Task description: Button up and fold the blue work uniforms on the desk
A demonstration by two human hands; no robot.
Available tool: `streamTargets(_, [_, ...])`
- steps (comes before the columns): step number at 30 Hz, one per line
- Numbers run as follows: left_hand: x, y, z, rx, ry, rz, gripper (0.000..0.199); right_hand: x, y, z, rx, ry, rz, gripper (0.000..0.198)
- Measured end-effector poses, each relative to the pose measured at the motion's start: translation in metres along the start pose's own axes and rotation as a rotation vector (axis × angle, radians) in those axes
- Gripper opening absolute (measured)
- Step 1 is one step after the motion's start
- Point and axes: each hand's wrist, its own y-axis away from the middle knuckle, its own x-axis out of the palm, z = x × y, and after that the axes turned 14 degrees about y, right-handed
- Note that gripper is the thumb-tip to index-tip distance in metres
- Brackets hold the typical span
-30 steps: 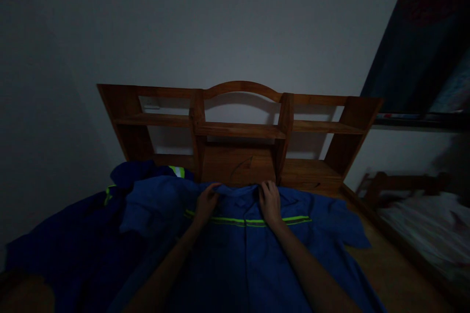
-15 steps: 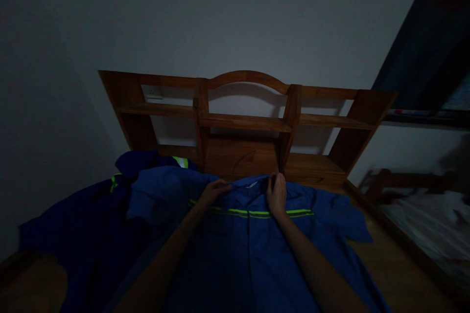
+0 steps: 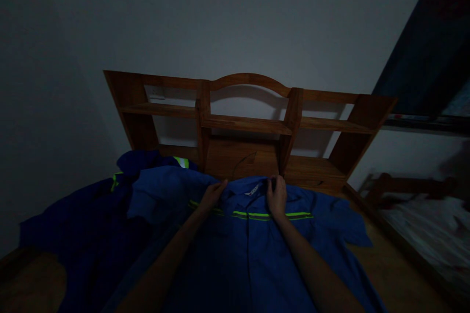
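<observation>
A blue short-sleeved work shirt (image 3: 227, 249) lies spread with its front up and its collar (image 3: 240, 186) toward the headboard. Yellow-green stripes cross its chest, and a white label (image 3: 252, 190) shows inside the neck. My left hand (image 3: 213, 196) pinches the left side of the collar between thumb and fingers. On the collar's right side, my right hand (image 3: 276, 195) is closed with its fingers curled over the cloth. Left of the shirt, and partly under its sleeve, lies a darker blue garment (image 3: 99, 220) with reflective yellow-green bands.
Behind the shirt stands a wooden headboard (image 3: 244, 124) with open shelves, against a pale wall. A wall socket (image 3: 157, 93) shows through its left opening. At right are a second wooden frame (image 3: 411, 186) with white bedding (image 3: 429, 225) and a dark curtain (image 3: 422, 44).
My left hand has shifted slightly left and up along the collar. The neck lies wider apart and more of the label shows. My right hand has stayed nearly in place.
</observation>
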Motion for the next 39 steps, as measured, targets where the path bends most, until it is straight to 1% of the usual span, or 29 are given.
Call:
streamTargets(1, [0.001,0.001,0.001,-0.003,-0.005,-0.019,0.053,0.0,0.0,0.0,-0.001,-0.001,-0.002,0.022])
streamTargets(3, [0.001,0.003,0.003,-0.028,0.054,-0.034,0.051,-0.001,0.0,0.0,-0.003,-0.002,-0.008,0.022])
streamTargets(7, [0.005,0.005,0.004,-0.065,0.302,-0.046,0.047,-0.001,-0.001,0.001,-0.023,-0.007,0.003,0.022])
streamTargets(10, [0.01,0.006,0.001,-0.062,0.422,-0.075,0.041,0.0,-0.001,0.001,-0.013,-0.011,0.003,0.022])
streamTargets(15, [0.014,0.007,-0.001,-0.006,0.528,0.027,0.032,0.002,-0.002,-0.002,0.013,-0.022,0.004,0.024])
streamTargets(17, [0.014,0.006,-0.001,-0.031,0.538,0.039,0.025,0.003,-0.003,-0.002,0.008,-0.027,0.005,0.025])
streamTargets(20, [0.014,0.003,-0.002,-0.083,0.521,0.016,0.02,0.003,-0.003,-0.003,0.007,-0.03,-0.002,0.026])
streamTargets(22, [0.013,0.003,-0.005,-0.094,0.558,0.051,0.022,0.003,-0.002,-0.003,0.008,-0.028,-0.004,0.025])
streamTargets(25, [0.013,0.005,-0.011,-0.128,0.656,0.151,0.027,0.004,-0.002,-0.003,0.012,-0.022,-0.008,0.024])
streamTargets(26, [0.013,0.005,-0.013,-0.142,0.679,0.152,0.028,0.004,-0.002,-0.003,0.011,-0.021,-0.009,0.024])
streamTargets(30, [0.012,0.007,-0.012,-0.15,0.689,0.03,0.03,0.004,-0.001,-0.004,0.003,-0.026,-0.002,0.023])
streamTargets(31, [0.012,0.007,-0.011,-0.139,0.678,0.022,0.031,0.004,-0.001,-0.003,0.002,-0.028,-0.002,0.023])
streamTargets(33, [0.012,0.009,-0.009,-0.112,0.658,0.046,0.031,0.004,-0.002,-0.003,0.0,-0.032,0.0,0.022])
streamTargets(35, [0.011,0.009,-0.007,-0.074,0.667,0.103,0.028,0.004,-0.002,-0.003,0.004,-0.032,0.002,0.022])
streamTargets(39, [0.009,0.005,-0.003,-0.049,0.795,0.228,0.018,0.003,-0.002,-0.003,0.013,-0.027,0.004,0.022])
